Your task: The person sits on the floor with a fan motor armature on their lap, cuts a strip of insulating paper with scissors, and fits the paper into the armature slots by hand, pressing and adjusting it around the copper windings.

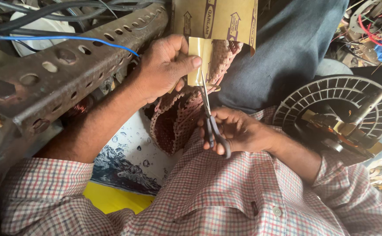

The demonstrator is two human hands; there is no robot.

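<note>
Pinched between thumb and fingers of the left hand [162, 67] is a strip of tan paper sheet [199, 61], held at its lower left edge where a narrow tab hangs down from the larger printed sheet above. Scissors [209, 118] with dark handles are gripped firmly by the right hand [239, 131], fingers passed through the loops; the blades are pointed upward and are set into the bottom edge of the tab, only narrowly parted. The sheet's upper part is cut off by the top border of the view, and its right edge is bent over a dark blue trouser leg [287, 48].

Little free room is left around the cut. A rusty perforated angle bar [68, 65] is laid just left of the left wrist, with a blue wire [60, 39] run across it. A reddish woven basket [178, 118] is placed directly beneath the tab, close under both hands. To the right, a round slotted fan rotor [339, 109] is set near the right forearm, apart from the scissors. Below the hands, the space is bounded by a checked shirt [226, 196].
</note>
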